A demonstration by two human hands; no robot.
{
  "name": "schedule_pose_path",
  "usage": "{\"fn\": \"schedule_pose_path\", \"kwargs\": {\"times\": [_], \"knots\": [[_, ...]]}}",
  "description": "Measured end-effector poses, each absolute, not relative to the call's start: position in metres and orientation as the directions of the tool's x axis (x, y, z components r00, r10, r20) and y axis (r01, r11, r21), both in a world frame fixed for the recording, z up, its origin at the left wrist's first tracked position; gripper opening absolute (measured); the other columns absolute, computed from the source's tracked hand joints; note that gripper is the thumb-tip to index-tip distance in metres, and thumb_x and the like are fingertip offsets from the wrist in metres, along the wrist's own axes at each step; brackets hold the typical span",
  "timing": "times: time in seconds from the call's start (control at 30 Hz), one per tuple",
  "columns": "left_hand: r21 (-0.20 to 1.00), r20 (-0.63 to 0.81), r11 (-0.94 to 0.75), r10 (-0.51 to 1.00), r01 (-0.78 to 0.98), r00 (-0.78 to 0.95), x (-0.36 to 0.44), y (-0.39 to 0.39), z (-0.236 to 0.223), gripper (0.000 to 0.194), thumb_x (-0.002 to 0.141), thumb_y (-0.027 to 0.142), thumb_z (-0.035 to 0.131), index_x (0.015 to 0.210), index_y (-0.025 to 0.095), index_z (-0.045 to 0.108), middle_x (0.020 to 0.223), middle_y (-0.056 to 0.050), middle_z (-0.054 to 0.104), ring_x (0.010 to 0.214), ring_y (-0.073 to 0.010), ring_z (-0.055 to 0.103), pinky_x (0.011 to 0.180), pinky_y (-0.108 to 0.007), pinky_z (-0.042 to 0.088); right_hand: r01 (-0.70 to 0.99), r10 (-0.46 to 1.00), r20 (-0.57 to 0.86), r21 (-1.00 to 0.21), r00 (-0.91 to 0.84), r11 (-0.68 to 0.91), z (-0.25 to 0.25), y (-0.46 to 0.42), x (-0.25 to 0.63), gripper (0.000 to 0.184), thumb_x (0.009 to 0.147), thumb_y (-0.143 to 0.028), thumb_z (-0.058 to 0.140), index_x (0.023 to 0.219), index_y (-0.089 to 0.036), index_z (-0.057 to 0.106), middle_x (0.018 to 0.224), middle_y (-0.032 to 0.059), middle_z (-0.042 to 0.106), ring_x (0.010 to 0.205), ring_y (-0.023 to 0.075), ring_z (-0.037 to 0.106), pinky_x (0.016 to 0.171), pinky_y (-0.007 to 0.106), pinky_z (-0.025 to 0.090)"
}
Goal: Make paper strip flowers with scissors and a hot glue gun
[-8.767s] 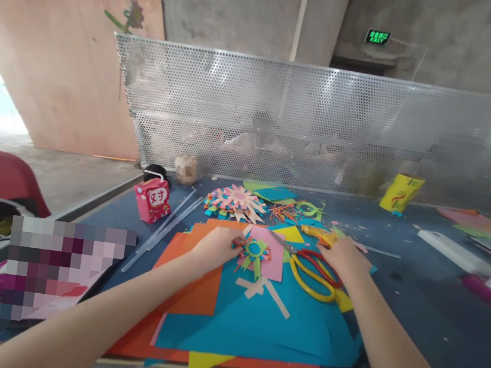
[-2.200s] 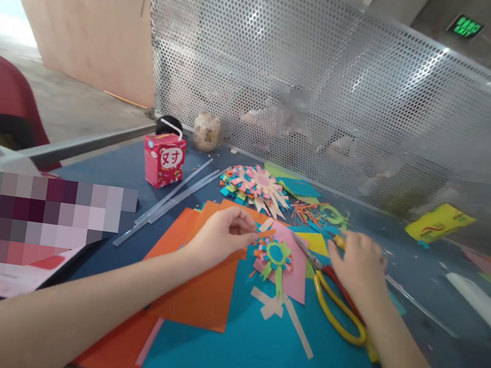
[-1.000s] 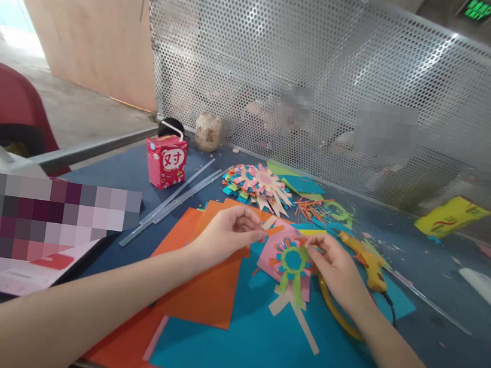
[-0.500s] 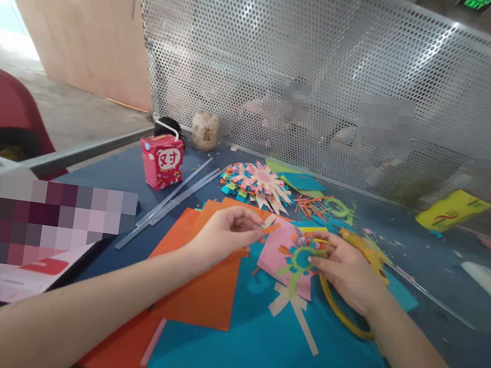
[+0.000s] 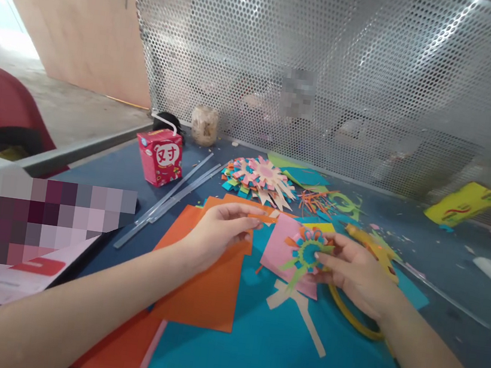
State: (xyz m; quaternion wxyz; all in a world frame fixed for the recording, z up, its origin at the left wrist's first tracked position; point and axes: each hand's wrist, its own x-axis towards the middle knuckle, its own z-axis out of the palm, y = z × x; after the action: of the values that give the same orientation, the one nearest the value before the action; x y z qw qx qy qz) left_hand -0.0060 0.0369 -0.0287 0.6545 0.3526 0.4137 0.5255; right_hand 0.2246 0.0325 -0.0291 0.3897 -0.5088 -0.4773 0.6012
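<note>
Upper centre: stacked rosettes (image 5: 264, 173), seemingly finished. Centre right: small rosette (image 5: 310, 254), tails on, clamped in fingers of right hand (image 5: 353, 274). Centre: left hand (image 5: 221, 229), fingers together on orange strip (image 5: 266, 218), unattached.

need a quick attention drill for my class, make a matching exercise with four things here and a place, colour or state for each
1. paper rosette
2. drink carton
3. glue gun
4. orange sheets

A. yellow, just beyond the right hand
B. partly covered by the left forearm
C. held in the right hand
D. topped by a white straw

Pairs: 1-C, 2-D, 3-A, 4-B
</note>
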Motion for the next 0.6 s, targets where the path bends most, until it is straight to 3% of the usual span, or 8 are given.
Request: {"fn": "schedule_pose_path", "kwargs": {"times": [0.13,0.37,0.6], "knots": [[0.886,-0.181,0.212,0.977,-0.413,0.114,-0.006,0.037,-0.032,0.01,0.061,0.014,0.073,0.069,0.014,0.066,0.063,0.0,0.065,0.06,-0.0068,0.059,0.053,-0.016,0.044,-0.062,0.942,-0.255,-0.96,-0.217,-0.274,-0.028,0.032,0.225,0.035,0.062,-0.03,0.077,0.091,-0.022,0.058,0.075,-0.0034,0.062,0.057,0.0103,0.059,0.057,0.031,0.057],[0.933,-0.173,0.217,0.97,-0.288,0.171,-0.001,0.033,-0.035,0.005,0.066,0.013,0.068,0.069,0.014,0.064,0.067,-0.002,0.067,0.06,-0.0093,0.061,0.05,-0.019,0.043,-0.127,0.951,-0.262,-0.95,-0.165,-0.284,-0.025,0.025,0.221,0.039,0.056,-0.025,0.081,0.087,-0.023,0.058,0.073,-0.0041,0.06,0.057,0.0097,0.058,0.049,0.023,0.056],[0.942,-0.172,0.226,0.959,-0.248,0.224,0.004,0.028,-0.032,0.012,0.067,0.006,0.066,0.076,0.014,0.067,0.056,0.003,0.064,0.044,-0.0044,0.052,0.047,-0.017,0.041,-0.164,0.954,-0.233,-0.95,-0.189,-0.264,-0.026,0.019,0.219,0.036,0.057,-0.028,0.081,0.087,-0.023,0.061,0.061,-0.0046,0.06,0.043,0.0082,0.054,0.039,0.019,0.052]]}}
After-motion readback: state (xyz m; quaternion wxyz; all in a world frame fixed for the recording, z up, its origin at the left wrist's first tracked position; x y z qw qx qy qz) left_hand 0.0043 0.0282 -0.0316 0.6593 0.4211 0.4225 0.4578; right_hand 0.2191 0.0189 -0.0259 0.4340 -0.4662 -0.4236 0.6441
